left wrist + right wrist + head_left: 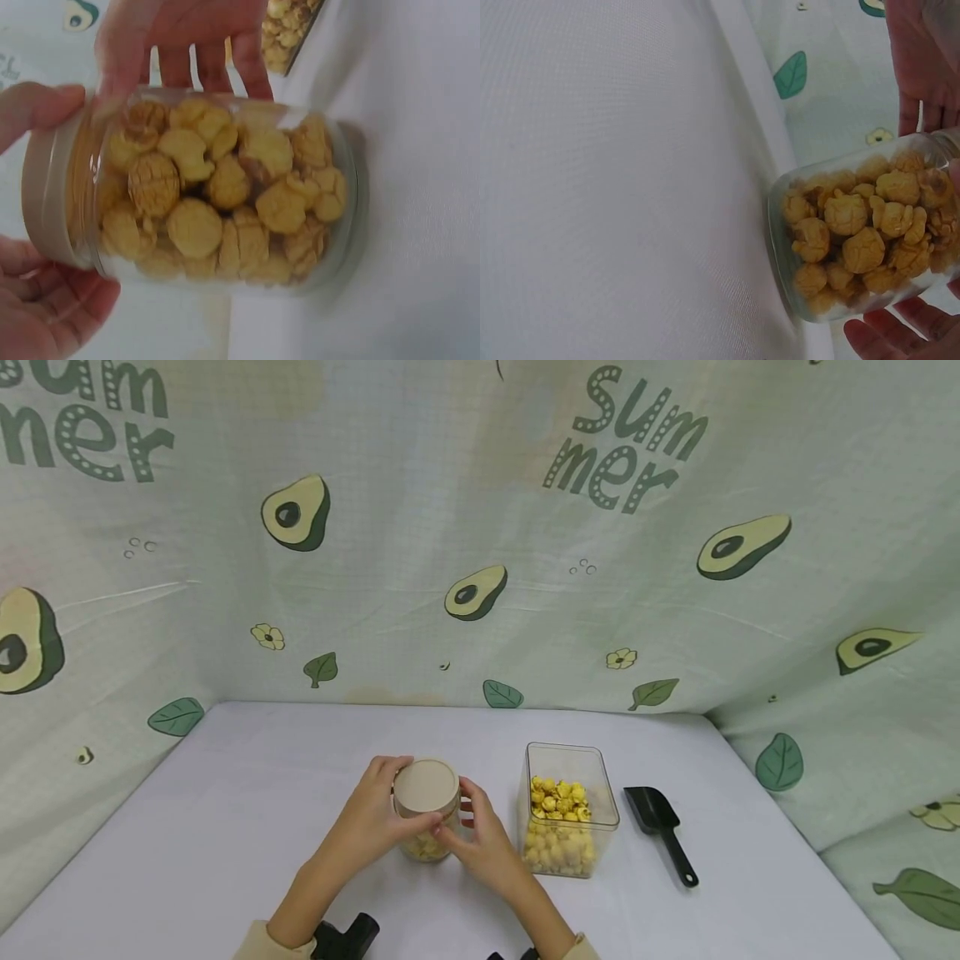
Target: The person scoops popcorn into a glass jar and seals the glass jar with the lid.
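A clear round jar [426,852] of caramel-coloured popcorn [225,180] stands upright on the table, with a beige lid [426,787] on its mouth. My left hand [375,817] grips the lid from the left, its thumb across the near side and fingers round the far side. From the right, my right hand [486,847] holds the jar around its upper body, thumb in front. In the left wrist view the lid [52,195] sits flush on the jar. The right wrist view shows the jar's base touching the cloth; most of the lid is out of frame.
Right of the jar stands an open clear square container [598,839], partly filled with yellow popcorn [558,802]. A black scoop [660,827] lies beside it. White cloth [247,827] covers the table; a printed avocado curtain [390,635] hangs behind and at both sides.
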Action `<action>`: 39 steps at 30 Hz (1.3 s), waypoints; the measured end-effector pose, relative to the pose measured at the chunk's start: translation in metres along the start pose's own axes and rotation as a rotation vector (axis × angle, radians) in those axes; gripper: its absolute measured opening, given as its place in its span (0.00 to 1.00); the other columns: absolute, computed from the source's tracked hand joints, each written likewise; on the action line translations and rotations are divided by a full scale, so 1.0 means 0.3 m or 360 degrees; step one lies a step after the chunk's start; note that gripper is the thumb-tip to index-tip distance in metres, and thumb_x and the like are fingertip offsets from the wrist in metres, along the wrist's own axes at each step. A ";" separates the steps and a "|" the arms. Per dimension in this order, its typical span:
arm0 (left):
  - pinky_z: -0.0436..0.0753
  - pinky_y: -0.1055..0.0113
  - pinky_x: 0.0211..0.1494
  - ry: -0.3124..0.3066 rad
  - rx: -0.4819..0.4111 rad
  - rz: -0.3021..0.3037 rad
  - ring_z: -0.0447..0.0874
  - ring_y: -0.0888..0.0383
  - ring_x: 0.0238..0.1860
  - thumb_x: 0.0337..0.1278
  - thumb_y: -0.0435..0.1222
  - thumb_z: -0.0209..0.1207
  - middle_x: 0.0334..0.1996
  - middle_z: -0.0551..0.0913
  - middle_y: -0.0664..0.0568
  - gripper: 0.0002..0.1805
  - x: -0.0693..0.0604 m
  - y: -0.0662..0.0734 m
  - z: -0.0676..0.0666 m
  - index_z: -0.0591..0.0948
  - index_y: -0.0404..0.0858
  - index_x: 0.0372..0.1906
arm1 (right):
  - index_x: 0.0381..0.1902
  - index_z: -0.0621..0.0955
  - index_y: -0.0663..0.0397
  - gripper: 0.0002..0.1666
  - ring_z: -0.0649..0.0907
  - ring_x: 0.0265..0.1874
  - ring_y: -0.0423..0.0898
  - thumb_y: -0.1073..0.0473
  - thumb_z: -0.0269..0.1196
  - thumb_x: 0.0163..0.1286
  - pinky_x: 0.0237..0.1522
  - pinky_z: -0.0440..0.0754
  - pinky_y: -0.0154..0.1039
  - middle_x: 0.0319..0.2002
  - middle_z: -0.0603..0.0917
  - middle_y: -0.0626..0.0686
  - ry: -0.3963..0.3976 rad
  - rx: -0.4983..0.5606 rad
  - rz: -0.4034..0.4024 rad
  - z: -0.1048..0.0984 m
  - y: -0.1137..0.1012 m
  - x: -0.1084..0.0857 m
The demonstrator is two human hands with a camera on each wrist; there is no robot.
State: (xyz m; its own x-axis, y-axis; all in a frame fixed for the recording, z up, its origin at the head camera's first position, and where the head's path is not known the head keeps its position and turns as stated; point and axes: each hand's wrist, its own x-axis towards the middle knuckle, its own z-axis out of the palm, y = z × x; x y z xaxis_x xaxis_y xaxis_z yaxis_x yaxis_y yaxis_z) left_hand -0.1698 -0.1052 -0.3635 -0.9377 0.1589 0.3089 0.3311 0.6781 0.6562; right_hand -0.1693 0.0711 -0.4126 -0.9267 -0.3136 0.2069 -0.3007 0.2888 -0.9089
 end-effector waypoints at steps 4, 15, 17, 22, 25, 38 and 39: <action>0.80 0.55 0.51 -0.0094 -0.0112 0.0091 0.75 0.53 0.50 0.34 0.50 0.73 0.54 0.72 0.48 0.45 0.013 -0.039 -0.015 0.69 0.34 0.61 | 0.69 0.55 0.60 0.43 0.70 0.57 0.55 0.49 0.61 0.64 0.57 0.72 0.53 0.63 0.65 0.60 -0.0008 -0.0013 -0.0003 -0.001 -0.002 0.002; 0.75 0.52 0.58 -0.0265 -0.0322 0.0394 0.71 0.56 0.57 0.41 0.47 0.71 0.57 0.70 0.53 0.42 0.042 -0.123 -0.028 0.66 0.42 0.65 | 0.68 0.55 0.59 0.43 0.69 0.57 0.54 0.49 0.61 0.64 0.57 0.72 0.53 0.63 0.65 0.59 -0.0017 -0.0005 -0.0003 0.001 0.000 0.003; 0.73 0.48 0.60 -0.0299 -0.0379 0.0420 0.70 0.54 0.58 0.42 0.44 0.71 0.58 0.70 0.53 0.42 0.047 -0.135 -0.027 0.66 0.42 0.65 | 0.68 0.55 0.59 0.42 0.69 0.57 0.54 0.50 0.61 0.64 0.56 0.72 0.53 0.63 0.65 0.59 -0.0017 -0.0001 -0.0002 0.001 0.000 0.002; 0.69 0.39 0.60 -0.0369 -0.0454 0.0435 0.69 0.48 0.60 0.46 0.40 0.69 0.60 0.69 0.49 0.41 0.053 -0.147 -0.029 0.64 0.42 0.67 | 0.68 0.55 0.59 0.42 0.69 0.58 0.54 0.49 0.61 0.64 0.57 0.72 0.54 0.63 0.65 0.59 -0.0021 0.0007 0.0001 -0.001 -0.002 0.001; 0.67 0.37 0.61 -0.0405 -0.0466 0.0397 0.66 0.45 0.61 0.46 0.40 0.68 0.61 0.67 0.46 0.43 0.051 -0.142 -0.029 0.61 0.39 0.68 | 0.69 0.55 0.59 0.43 0.69 0.58 0.54 0.49 0.61 0.64 0.57 0.72 0.55 0.63 0.65 0.60 -0.0019 0.0014 0.0005 -0.001 -0.002 0.000; 0.67 0.43 0.61 -0.0112 -0.0430 -0.0018 0.60 0.47 0.61 0.35 0.45 0.74 0.61 0.59 0.43 0.62 0.004 -0.072 0.035 0.46 0.36 0.72 | 0.68 0.56 0.61 0.42 0.70 0.56 0.54 0.49 0.61 0.64 0.55 0.72 0.54 0.61 0.67 0.61 0.0016 -0.0017 -0.0012 0.003 0.004 0.000; 0.68 0.43 0.61 -0.0089 -0.0425 -0.0064 0.59 0.48 0.61 0.34 0.46 0.74 0.60 0.59 0.43 0.62 0.001 -0.066 0.043 0.46 0.36 0.72 | 0.68 0.56 0.61 0.42 0.70 0.56 0.55 0.50 0.61 0.64 0.55 0.72 0.54 0.61 0.67 0.61 0.0019 -0.0019 -0.0022 0.003 0.005 0.000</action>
State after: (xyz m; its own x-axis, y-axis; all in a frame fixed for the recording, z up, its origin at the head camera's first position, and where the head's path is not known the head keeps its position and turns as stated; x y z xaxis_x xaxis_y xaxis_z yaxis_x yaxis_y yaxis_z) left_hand -0.1781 -0.1093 -0.3853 -0.9525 0.1800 0.2458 0.3029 0.4725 0.8277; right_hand -0.1695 0.0706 -0.4143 -0.9250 -0.3068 0.2241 -0.3163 0.2952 -0.9016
